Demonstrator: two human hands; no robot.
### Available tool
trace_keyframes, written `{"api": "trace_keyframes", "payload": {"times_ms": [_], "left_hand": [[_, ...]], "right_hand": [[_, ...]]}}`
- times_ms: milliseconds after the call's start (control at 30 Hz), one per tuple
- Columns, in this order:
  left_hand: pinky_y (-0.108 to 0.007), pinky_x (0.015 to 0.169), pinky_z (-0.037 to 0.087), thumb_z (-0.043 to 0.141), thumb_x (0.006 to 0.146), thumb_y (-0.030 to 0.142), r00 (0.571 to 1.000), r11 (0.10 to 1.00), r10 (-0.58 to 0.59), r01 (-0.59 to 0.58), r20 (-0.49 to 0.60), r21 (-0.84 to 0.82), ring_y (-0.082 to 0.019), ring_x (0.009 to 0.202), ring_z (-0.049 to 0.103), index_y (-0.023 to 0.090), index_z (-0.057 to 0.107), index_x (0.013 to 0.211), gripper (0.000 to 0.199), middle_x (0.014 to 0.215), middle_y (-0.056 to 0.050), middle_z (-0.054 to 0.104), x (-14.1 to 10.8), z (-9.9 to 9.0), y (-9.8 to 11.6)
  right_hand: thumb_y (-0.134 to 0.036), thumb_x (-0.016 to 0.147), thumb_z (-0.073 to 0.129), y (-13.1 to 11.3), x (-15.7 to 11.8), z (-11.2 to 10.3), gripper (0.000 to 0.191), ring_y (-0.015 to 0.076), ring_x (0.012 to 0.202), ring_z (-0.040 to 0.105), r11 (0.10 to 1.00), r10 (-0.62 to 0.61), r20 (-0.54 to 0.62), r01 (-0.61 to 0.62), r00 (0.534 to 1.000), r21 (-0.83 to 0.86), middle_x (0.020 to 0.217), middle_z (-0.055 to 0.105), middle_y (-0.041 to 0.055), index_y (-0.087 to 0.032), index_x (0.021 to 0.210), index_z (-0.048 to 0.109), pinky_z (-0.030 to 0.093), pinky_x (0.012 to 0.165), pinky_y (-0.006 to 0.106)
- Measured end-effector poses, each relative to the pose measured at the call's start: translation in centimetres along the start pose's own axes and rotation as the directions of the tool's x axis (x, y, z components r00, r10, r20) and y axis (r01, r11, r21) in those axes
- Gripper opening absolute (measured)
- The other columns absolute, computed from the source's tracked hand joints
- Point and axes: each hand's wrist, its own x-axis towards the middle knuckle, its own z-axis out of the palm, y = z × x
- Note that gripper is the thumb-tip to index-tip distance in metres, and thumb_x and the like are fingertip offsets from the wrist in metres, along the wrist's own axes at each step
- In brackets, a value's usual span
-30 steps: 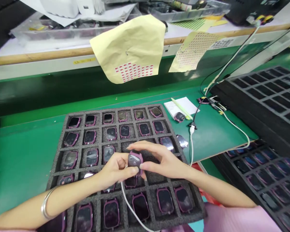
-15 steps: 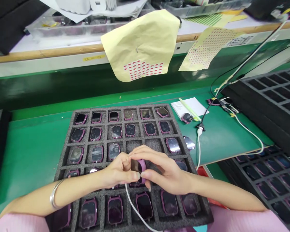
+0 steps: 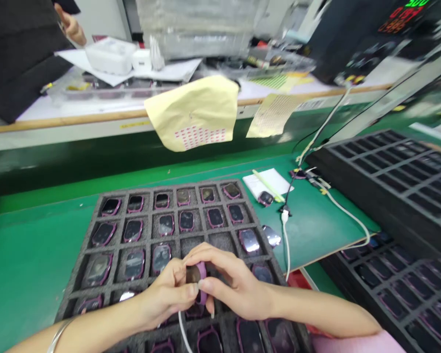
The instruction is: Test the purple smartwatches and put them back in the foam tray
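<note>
A purple-framed smartwatch (image 3: 202, 283) is held between my two hands above a grey foam tray (image 3: 73, 275). My left hand (image 3: 163, 296) pinches the watch from the left, its thumb across the dark screen. From the right, the fingers and thumb of my right hand (image 3: 238, 284) close round the purple edge. A white cable (image 3: 184, 329) hangs below my left hand; its upper end is hidden by the fingers. Purple watches, such as one watch (image 3: 133, 264), lie face up in many of the tray's compartments. Two bare compartments show just beyond my right hand.
A notepad (image 3: 259, 184) with a green pen and another watch (image 3: 265, 198) lies behind the tray. A white plug (image 3: 285, 215) and cables run to its right. Black trays (image 3: 353, 181) are stacked at right. Yellow sheets (image 3: 198, 108) hang from the shelf. Another person's hand (image 3: 73, 30) shows top left.
The camera view has tilted up and shifted right, so the shelf and the display at top right show more. Both hands keep the same hold on the watch.
</note>
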Motion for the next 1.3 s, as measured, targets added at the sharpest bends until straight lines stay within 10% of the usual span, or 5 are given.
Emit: {"api": "trace_keyframes", "payload": {"times_ms": [133,600,867,1300], "left_hand": [[-0.020,0.043,0.013,0.072,0.074,0.048,0.998,0.991,0.055,-0.050,0.032,-0.124,0.000,0.035,0.013,0.012,0.055,0.068,0.040,0.042,0.010,0.032,0.6,0.6,-0.2],[-0.019,0.043,0.012,0.071,0.075,0.048,0.999,0.994,0.010,-0.015,-0.040,-0.105,0.004,0.035,0.014,0.011,0.054,0.074,0.040,0.063,0.000,0.058,1.0,0.6,-0.4],[-0.023,0.042,0.011,0.069,0.077,0.045,0.999,0.999,0.040,-0.039,0.031,-0.033,-0.001,0.035,0.014,0.011,0.054,0.069,0.038,0.041,0.010,0.028,1.1,0.1,0.5],[-0.025,0.044,0.009,0.062,0.084,0.038,0.996,0.998,0.063,-0.061,0.058,-0.033,-0.003,0.037,0.012,0.014,0.048,0.066,0.034,0.041,0.010,0.027,0.9,-0.1,1.0]], "right_hand": [[-0.036,0.094,0.055,1.1,0.3,-0.3,0.030,0.0073,0.055,0.056,0.955,0.197,0.012,-0.195,0.980,0.222,0.084,0.055,0.0015,-0.017,0.117,0.051,0.049,0.049,0.018],[-0.043,0.089,0.061,2.2,0.6,-0.5,0.038,0.0050,0.053,0.055,0.934,0.214,-0.034,-0.194,0.976,0.300,0.083,0.056,0.0011,-0.015,0.113,0.055,0.047,0.048,0.016],[-0.033,0.092,0.059,1.7,0.6,-0.3,0.027,0.0058,0.052,0.057,0.952,0.187,-0.066,-0.164,0.980,0.259,0.083,0.056,0.0009,-0.016,0.113,0.055,0.046,0.048,0.016],[-0.026,0.093,0.058,2.0,0.9,-0.2,0.022,0.0059,0.050,0.057,0.945,0.176,-0.077,-0.146,0.981,0.291,0.081,0.055,0.0006,-0.016,0.112,0.055,0.047,0.048,0.017]]}}
